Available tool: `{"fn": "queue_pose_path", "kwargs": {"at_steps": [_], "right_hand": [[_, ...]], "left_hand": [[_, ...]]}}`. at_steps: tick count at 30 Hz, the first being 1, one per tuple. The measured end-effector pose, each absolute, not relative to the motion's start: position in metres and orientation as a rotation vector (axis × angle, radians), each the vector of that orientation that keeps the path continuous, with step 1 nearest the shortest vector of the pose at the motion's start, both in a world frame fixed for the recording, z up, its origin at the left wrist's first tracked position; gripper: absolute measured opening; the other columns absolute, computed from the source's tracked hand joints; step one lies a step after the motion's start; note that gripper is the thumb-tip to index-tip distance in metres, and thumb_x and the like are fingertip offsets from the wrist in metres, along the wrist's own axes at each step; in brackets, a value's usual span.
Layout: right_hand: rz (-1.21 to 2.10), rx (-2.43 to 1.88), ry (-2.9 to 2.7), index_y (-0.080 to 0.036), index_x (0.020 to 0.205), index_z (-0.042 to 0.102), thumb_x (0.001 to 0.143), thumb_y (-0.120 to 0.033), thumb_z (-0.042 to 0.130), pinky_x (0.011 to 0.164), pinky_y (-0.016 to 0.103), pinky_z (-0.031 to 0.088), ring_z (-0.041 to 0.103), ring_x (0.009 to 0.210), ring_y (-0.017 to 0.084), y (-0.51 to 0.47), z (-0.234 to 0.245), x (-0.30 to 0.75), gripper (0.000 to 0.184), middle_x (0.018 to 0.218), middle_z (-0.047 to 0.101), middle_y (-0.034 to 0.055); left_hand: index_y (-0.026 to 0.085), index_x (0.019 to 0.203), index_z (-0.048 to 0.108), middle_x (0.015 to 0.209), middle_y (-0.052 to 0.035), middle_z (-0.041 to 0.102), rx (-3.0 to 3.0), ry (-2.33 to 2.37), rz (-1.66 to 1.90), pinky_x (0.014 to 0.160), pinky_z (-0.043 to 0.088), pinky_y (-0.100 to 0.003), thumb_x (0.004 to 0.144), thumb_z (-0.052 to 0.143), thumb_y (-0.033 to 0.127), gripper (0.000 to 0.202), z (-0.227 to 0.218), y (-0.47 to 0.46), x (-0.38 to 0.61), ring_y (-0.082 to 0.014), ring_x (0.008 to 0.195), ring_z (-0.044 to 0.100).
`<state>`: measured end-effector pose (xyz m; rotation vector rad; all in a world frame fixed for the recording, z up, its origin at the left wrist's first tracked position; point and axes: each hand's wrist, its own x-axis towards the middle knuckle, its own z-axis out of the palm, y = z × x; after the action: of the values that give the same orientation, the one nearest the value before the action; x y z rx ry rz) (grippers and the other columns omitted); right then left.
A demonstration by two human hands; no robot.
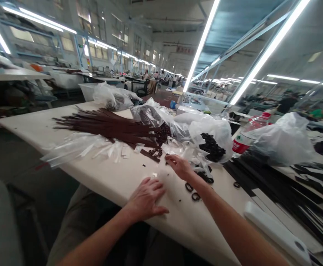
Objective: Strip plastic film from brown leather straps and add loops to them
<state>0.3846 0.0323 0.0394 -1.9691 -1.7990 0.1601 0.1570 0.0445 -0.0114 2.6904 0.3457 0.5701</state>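
Although a red label shows on the plastic bottle [246,138] at centre right, its writing is too blurred to read, and no other lettering can be made out in the head view. At lower centre, the left hand [147,198] lies palm down on the pale, smooth desk [34,123], its fingers spread flat and holding nothing. Just above and to the right of it, the right hand [180,165] reaches toward a scatter of small dark pieces; its fingers are curled with the tips drawn close together at the desk surface, though whether they pinch anything cannot be told. Dark oval rings [192,191] lie just beside the right wrist. Up and to the left, a bundle of long, thin brown strips [108,125] fans out across crinkled clear plastic bags [72,147]. A white bag [214,136] at centre holds black ring-shaped parts. Flat black strips [302,192] cover the lower right. The near desk edge runs diagonally from left of centre to lower right, with bare surface around the left hand.
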Motion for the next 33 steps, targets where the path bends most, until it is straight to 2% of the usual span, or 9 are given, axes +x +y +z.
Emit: {"fn": "queue_pose_path", "kwargs": {"at_steps": [4, 8, 13, 17, 21, 23, 25, 28, 33], "right_hand": [[0.101, -2.002, -1.852, -0.023, 0.114, 0.069, 0.095, -0.019, 0.05, 0.093, 0.029, 0.049, 0.067, 0.102, 0.019, 0.116, 0.025, 0.369, 0.028, 0.115, 0.072, 0.0049], [-0.025, -2.038, -1.849, -0.02, 0.128, 0.061, 0.094, -0.016, 0.048, 0.103, 0.029, 0.043, 0.059, 0.118, 0.02, 0.18, 0.027, 0.359, 0.037, 0.135, 0.061, 0.0067], [-0.182, -2.143, -1.806, -0.02, 0.137, 0.054, 0.097, -0.021, 0.044, 0.107, 0.035, 0.04, 0.051, 0.128, 0.024, 0.242, 0.04, 0.367, 0.041, 0.147, 0.05, 0.0091], [-0.247, -2.214, -1.843, -0.023, 0.138, 0.052, 0.098, -0.026, 0.045, 0.107, 0.038, 0.037, 0.047, 0.132, 0.024, 0.274, 0.038, 0.367, 0.041, 0.147, 0.05, 0.0087], [-0.308, -2.261, -1.912, -0.02, 0.137, 0.051, 0.092, -0.035, 0.058, 0.106, 0.043, 0.033, 0.046, 0.13, 0.028, 0.285, 0.031, 0.357, 0.048, 0.138, 0.056, 0.0128], [-0.345, -2.29, -1.932, -0.017, 0.131, 0.055, 0.089, -0.036, 0.064, 0.105, 0.044, 0.033, 0.049, 0.125, 0.03, 0.285, 0.03, 0.353, 0.047, 0.13, 0.061, 0.0157], [-0.373, -2.32, -1.957, -0.014, 0.12, 0.062, 0.088, -0.034, 0.066, 0.103, 0.044, 0.034, 0.052, 0.121, 0.031, 0.284, 0.033, 0.35, 0.038, 0.122, 0.063, 0.0173], [-0.371, -2.349, -2.034, -0.014, 0.11, 0.066, 0.093, -0.032, 0.061, 0.103, 0.045, 0.037, 0.055, 0.117, 0.028, 0.284, 0.044, 0.347, 0.026, 0.118, 0.065, 0.0142], [-0.276, -2.373, -2.177, -0.017, 0.114, 0.065, 0.097, -0.039, 0.056, 0.098, 0.044, 0.046, 0.06, 0.113, 0.024, 0.274, 0.073, 0.343, 0.03, 0.122, 0.065, 0.0089]], "left_hand": [[0.022, 0.119, 0.066, 0.122, -0.0115, 0.065, 2.653, 0.355, 0.555, 0.108, 0.03, -0.046, 0.077, 0.065, 0.066, 0.061, -0.01, 0.046, 0.158, -0.0301, 0.116, 0.055], [0.021, 0.114, 0.067, 0.119, -0.0113, 0.066, 2.643, 0.367, 0.499, 0.107, 0.031, -0.046, 0.075, 0.065, 0.068, 0.06, -0.012, 0.046, 0.16, -0.0305, 0.116, 0.055], [0.022, 0.119, 0.064, 0.122, -0.0106, 0.065, 2.586, 0.405, 0.497, 0.109, 0.03, -0.047, 0.074, 0.063, 0.071, 0.066, -0.021, 0.045, 0.161, -0.03, 0.118, 0.054], [0.023, 0.127, 0.059, 0.127, -0.0103, 0.064, 2.561, 0.398, 0.508, 0.111, 0.03, -0.045, 0.077, 0.06, 0.071, 0.07, -0.025, 0.046, 0.159, -0.0289, 0.121, 0.052], [0.022, 0.13, 0.057, 0.128, -0.0093, 0.064, 2.592, 0.35, 0.47, 0.11, 0.032, -0.042, 0.079, 0.058, 0.07, 0.069, -0.028, 0.049, 0.161, -0.0275, 0.121, 0.052], [0.022, 0.13, 0.056, 0.128, -0.0085, 0.063, 2.605, 0.327, 0.455, 0.11, 0.032, -0.042, 0.08, 0.058, 0.069, 0.069, -0.03, 0.051, 0.163, -0.0269, 0.121, 0.052], [0.022, 0.13, 0.056, 0.128, -0.008, 0.063, 2.6, 0.327, 0.454, 0.111, 0.032, -0.042, 0.08, 0.058, 0.068, 0.068, -0.03, 0.051, 0.163, -0.0266, 0.122, 0.051], [0.022, 0.131, 0.056, 0.13, -0.0082, 0.063, 2.581, 0.365, 0.476, 0.112, 0.031, -0.042, 0.082, 0.057, 0.067, 0.067, -0.029, 0.049, 0.162, -0.0268, 0.123, 0.051], [0.023, 0.133, 0.056, 0.134, -0.0094, 0.061, 2.578, 0.409, 0.485, 0.113, 0.029, -0.044, 0.084, 0.056, 0.064, 0.064, -0.024, 0.045, 0.159, -0.0277, 0.126, 0.05]]}}
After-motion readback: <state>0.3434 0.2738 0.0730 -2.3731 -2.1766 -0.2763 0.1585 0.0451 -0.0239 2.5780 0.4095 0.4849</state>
